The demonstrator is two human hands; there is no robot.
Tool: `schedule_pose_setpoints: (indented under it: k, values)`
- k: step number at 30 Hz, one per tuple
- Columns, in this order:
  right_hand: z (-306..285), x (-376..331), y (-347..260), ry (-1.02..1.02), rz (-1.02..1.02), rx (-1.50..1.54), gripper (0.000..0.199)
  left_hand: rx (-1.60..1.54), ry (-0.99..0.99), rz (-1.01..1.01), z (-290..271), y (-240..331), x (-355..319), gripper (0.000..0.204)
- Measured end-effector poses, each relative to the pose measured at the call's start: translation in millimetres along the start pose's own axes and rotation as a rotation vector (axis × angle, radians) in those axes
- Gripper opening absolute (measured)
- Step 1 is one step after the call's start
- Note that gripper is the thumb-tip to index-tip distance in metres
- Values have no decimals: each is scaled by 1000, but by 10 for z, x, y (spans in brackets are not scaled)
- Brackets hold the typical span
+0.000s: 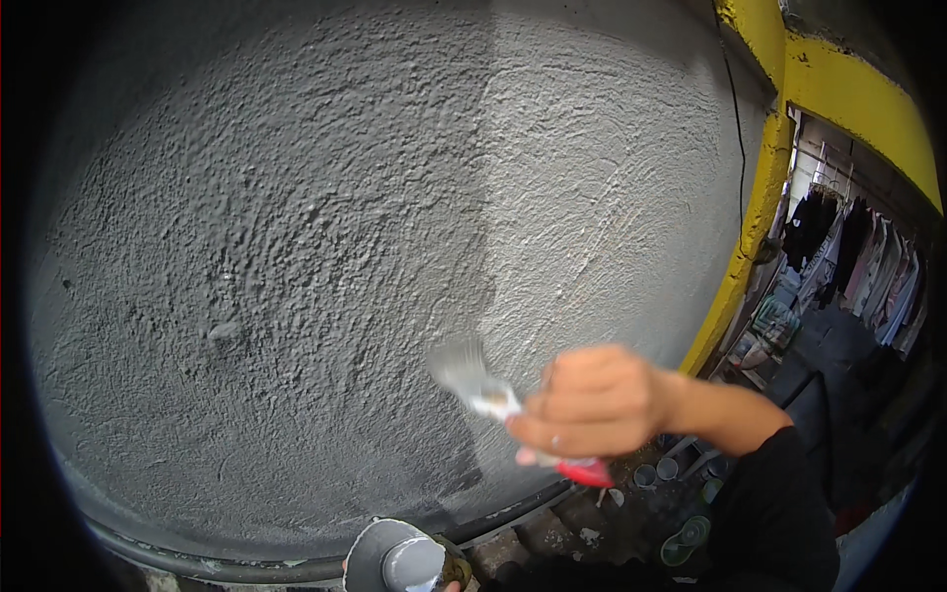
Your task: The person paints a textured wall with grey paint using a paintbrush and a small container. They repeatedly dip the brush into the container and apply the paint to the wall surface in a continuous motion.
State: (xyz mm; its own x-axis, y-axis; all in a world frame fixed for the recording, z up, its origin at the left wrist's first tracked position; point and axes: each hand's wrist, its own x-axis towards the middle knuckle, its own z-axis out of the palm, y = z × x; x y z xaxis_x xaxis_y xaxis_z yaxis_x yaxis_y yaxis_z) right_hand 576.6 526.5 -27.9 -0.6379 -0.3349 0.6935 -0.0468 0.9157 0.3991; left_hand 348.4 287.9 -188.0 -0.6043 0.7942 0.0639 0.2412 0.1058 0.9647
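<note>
My right hand (597, 400) is closed round the handle of a paintbrush (493, 399), with the red end of the handle sticking out below my fist. The bristles point up and left, against or just in front of a rough grey wall (365, 247); motion blurs them, so contact is unclear. Low in the picture is a paint pot (367, 553), grey inside with a patch of pale paint. Fingertips of my left hand (453, 586) show at its sides, gripping it; most of that hand is out of sight.
Dark grey covers the wall's left part, lighter grey its right. A pipe (296, 570) runs along the wall's foot. On the right stand a yellow door frame (758, 207) and hanging clothes (868, 257). Cups (646, 476) and green sandals (685, 538) are on the floor.
</note>
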Motion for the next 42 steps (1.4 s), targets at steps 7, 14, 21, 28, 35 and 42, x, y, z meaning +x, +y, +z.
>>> schedule_pose_setpoints:
  k: [7, 14, 21, 28, 35, 42]
  values:
    - [-176, 158, -104, 84, -22, -97, 23, -88, 25, -29, -26, -49, -18, 91]
    - [27, -65, -47, 57, 21, -88, 18, -35, -32, -41, 17, -72, 14, 89]
    - [-2, -90, -209, -103, 119, 211, 13, -68, -33, 106, 52, 41, 12, 86]
    - [-401, 497, 302, 62, -81, -225, 11, -219, -81, 214, 272, 108, 26, 86]
    - [-469, 931, 407, 318, -253, -344, 19, -249, -102, 158, 317, 234, -59, 83]
    - [-76, 263, 7, -16, -113, -50, 14, -258, -103, 188, 373, 284, -23, 86]
